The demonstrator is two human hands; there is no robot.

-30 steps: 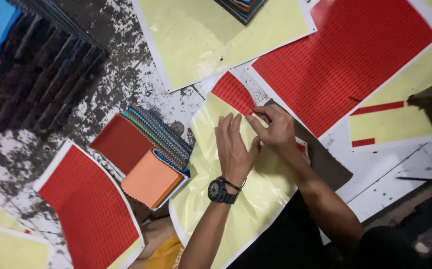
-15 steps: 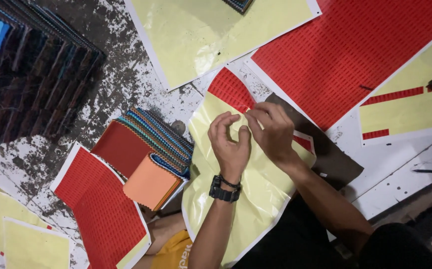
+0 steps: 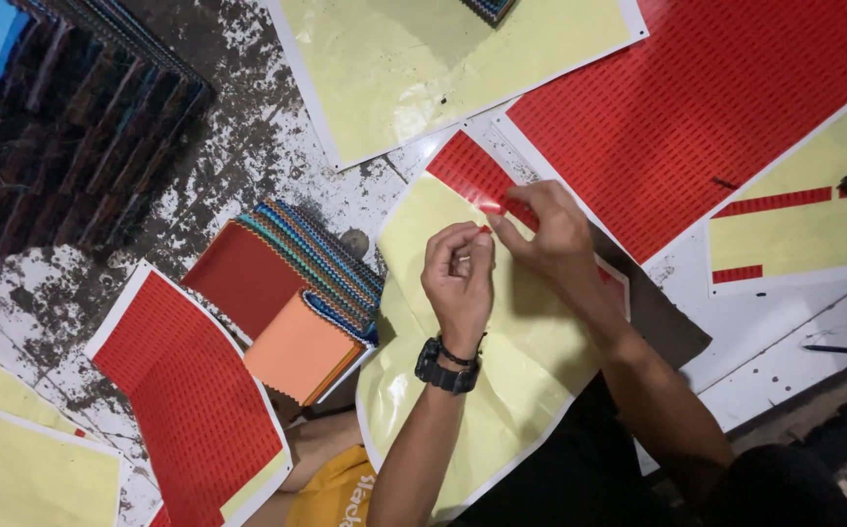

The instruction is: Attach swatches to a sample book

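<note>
We see the left hand (image 3: pixel 458 273), a black watch (image 3: pixel 448 366) on its wrist, with fingers curled and fingertips pressed together on a tiny red sticker (image 3: pixel 485 230). The right hand (image 3: pixel 545 229) pinches the edge of the red sticker strip (image 3: pixel 472 176) between thumb and forefinger. That strip sits at the top of a mostly peeled yellow backing sheet (image 3: pixel 502 371) lying under both hands. Left of them rests a fanned stack of fabric swatches (image 3: pixel 297 293); a full red sticker sheet (image 3: pixel 697 107) lies just above right on the paint-flecked floor (image 3: pixel 238 146).
</note>
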